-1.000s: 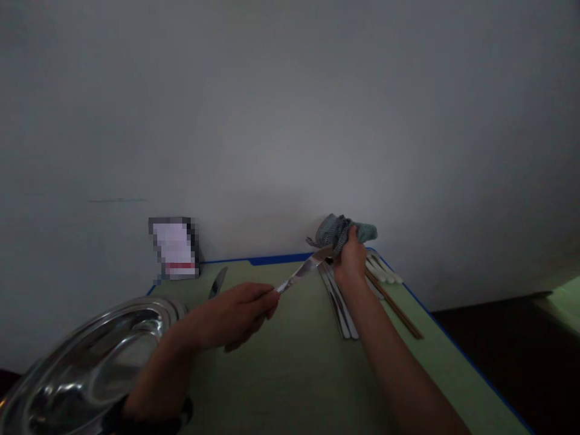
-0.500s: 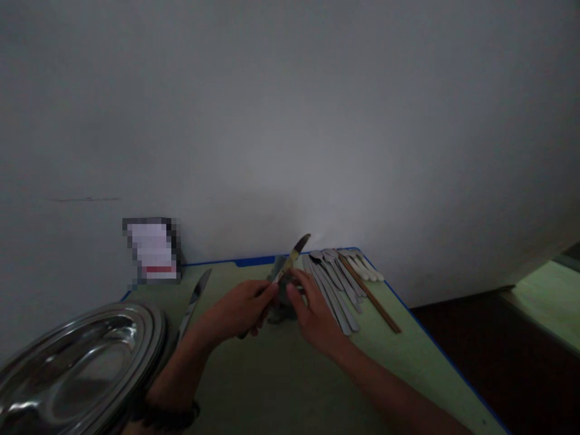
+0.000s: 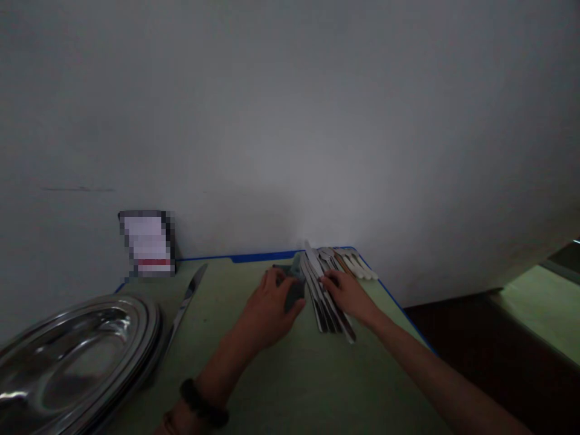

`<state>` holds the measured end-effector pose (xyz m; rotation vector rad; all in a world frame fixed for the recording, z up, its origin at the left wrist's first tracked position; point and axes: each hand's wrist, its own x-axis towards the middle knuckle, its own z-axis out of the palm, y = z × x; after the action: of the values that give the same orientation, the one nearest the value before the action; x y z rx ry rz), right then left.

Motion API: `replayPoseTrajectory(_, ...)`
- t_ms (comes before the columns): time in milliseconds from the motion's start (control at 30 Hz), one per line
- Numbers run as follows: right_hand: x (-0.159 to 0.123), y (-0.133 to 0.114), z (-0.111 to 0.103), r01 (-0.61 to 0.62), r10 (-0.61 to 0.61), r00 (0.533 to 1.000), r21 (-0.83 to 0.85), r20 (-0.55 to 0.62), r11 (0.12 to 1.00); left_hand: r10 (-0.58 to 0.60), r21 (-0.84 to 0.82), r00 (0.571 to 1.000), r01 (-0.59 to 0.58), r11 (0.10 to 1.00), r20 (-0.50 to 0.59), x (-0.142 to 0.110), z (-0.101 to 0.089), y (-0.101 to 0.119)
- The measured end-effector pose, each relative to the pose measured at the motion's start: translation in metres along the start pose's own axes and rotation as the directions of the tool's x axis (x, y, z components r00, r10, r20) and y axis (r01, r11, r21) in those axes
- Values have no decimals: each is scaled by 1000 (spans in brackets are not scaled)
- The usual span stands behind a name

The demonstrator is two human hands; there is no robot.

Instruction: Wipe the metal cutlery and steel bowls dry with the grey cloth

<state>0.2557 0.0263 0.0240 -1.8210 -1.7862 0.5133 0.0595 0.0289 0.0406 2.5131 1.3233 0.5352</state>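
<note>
On a green table point(image 3: 290, 386), my left hand point(image 3: 267, 311) lies over a grey-teal cloth point(image 3: 294, 293), fingers curled on it. My right hand point(image 3: 347, 294) rests with fingers stretched on a row of several metal knives and spoons point(image 3: 324, 296) lying side by side near the far edge. The knife I was holding now lies in that row. White-handled pieces and wooden chopsticks point(image 3: 357, 266) sit at the row's right end.
A shiny oval metal platter point(image 3: 67, 356) stands at the near left. A single table knife point(image 3: 183, 305) lies beside it. A small card point(image 3: 147, 241) leans against the grey wall. The table's blue edge point(image 3: 399, 302) drops off to the right.
The knife went from my left hand into the row of cutlery. The cloth passed from my right hand to under my left hand. My right hand settled on the cutlery.
</note>
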Motion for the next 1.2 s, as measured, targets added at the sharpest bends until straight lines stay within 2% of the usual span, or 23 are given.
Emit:
replayPoseTrajectory(67, 3, 6, 0, -14, 20, 999, -132, 43, 991, 23, 46, 999, -25, 999, 49, 0, 10, -3)
replayPoseTrajectory(133, 6, 8, 5, -17, 32, 997, -199, 70, 980, 25, 98, 989, -40, 994, 145, -1, 17, -4)
replayPoseTrajectory(200, 8, 8, 11, -6, 32, 995, -267, 94, 964, 23, 136, 972, -57, 989, 235, -3, 19, -5)
replayPoseTrajectory(267, 10, 6, 13, 12, 27, 993, -327, 114, 945, 16, 160, 960, -63, 985, 279, -4, 14, -5)
replayPoseTrajectory(433, 12, 2, 11, 64, 15, 984, -435, 175, 898, -71, 233, 954, 2, 972, 290, -8, -11, -7)
replayPoseTrajectory(533, 15, 0, 14, 77, 17, 981, -476, 191, 876, -127, 280, 948, 42, 959, 291, -9, -19, -12)
replayPoseTrajectory(933, 29, -9, 26, 55, 37, 988, -571, 148, 819, -144, 300, 947, 54, 952, 288, -11, -19, -16)
replayPoseTrajectory(1200, 22, -17, 33, -6, 33, 999, -630, 31, 777, -135, 302, 947, 42, 952, 292, -11, -20, -13)
